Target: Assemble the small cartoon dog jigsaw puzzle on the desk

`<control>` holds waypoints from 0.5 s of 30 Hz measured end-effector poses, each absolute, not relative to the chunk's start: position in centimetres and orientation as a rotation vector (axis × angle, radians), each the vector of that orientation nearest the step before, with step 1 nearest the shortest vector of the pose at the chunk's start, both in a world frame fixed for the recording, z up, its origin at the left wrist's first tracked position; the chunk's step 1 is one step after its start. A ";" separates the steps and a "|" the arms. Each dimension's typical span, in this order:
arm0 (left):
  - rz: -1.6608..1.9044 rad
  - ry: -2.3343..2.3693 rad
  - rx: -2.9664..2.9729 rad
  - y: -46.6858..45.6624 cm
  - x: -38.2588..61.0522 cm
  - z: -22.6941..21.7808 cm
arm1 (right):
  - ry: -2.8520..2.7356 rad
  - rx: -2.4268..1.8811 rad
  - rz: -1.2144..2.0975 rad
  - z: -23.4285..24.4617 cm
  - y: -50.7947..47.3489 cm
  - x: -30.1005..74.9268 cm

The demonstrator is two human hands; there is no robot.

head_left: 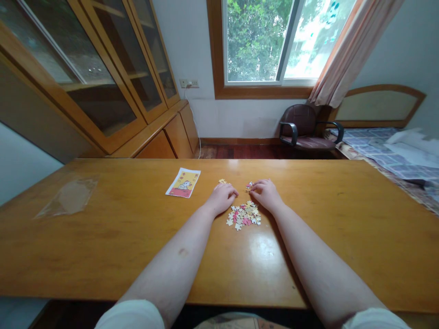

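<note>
1 jigsaw-piece pile [244, 214] on wooden table [137, 256], body-side of both hands' fingers, between wrists; no clear long axis. Left hand [222, 197]: fingers bent, close together, grip unclear. Right hand [266, 194] nearer small jigsaw cluster [249, 185], right at fingertips; can't tell if pinching.

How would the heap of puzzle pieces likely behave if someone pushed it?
The heap of puzzle pieces would probably spread rather than move as one, since the pieces lie loose and overlapping. They should slide fairly easily on the table, whose surface looks glossy. Being small and flat, each is likely light and not apt to roll.
</note>
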State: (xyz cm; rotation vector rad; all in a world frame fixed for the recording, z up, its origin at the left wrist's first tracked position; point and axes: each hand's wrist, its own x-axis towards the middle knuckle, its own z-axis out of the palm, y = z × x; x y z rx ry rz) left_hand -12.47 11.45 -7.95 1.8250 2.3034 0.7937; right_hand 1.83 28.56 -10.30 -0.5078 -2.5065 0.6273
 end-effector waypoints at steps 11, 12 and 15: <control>0.705 2.294 1.886 11.1 -12.1 -8.4 | -2.655 -0.361 0.577 -9.8 27.4 1.8; 0.679 2.294 1.871 11.0 -12.0 -8.4 | -2.646 -0.348 0.593 -9.7 27.3 1.8; 0.628 2.343 1.820 11.1 -12.0 -8.4 | -2.651 -0.217 0.691 -9.0 27.1 2.0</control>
